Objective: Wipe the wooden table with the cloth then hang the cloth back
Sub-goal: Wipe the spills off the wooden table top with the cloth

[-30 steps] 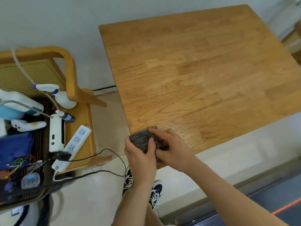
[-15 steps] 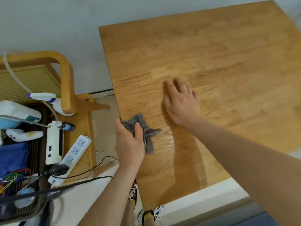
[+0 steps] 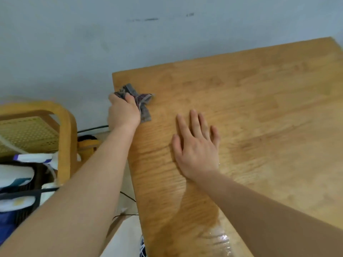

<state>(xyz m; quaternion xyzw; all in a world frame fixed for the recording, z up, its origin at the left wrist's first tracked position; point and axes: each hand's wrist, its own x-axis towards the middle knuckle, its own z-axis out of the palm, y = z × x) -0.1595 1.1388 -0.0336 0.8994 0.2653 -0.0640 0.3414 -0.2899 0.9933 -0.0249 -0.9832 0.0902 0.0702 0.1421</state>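
Note:
The wooden table [image 3: 259, 112] fills the right side of the view, set against a grey wall. A crumpled grey cloth [image 3: 143, 102] lies at the table's far left corner, gripped by my left hand [image 3: 123, 113], which presses it onto the wood. My right hand [image 3: 196, 145] rests flat on the tabletop with fingers spread, nearer to me and right of the cloth, holding nothing. A wet sheen [image 3: 220, 238] shows on the wood near the front edge.
A wooden chair [image 3: 63, 130] with a woven back stands left of the table. Beside it sit a spray bottle [image 3: 35, 158] and other white and blue items. Black cables [image 3: 92, 128] run along the floor between chair and table.
My left hand has pushed the cloth along the table's left edge from near the front to the far corner. My right hand stayed flat on the wood. The view moved closer.

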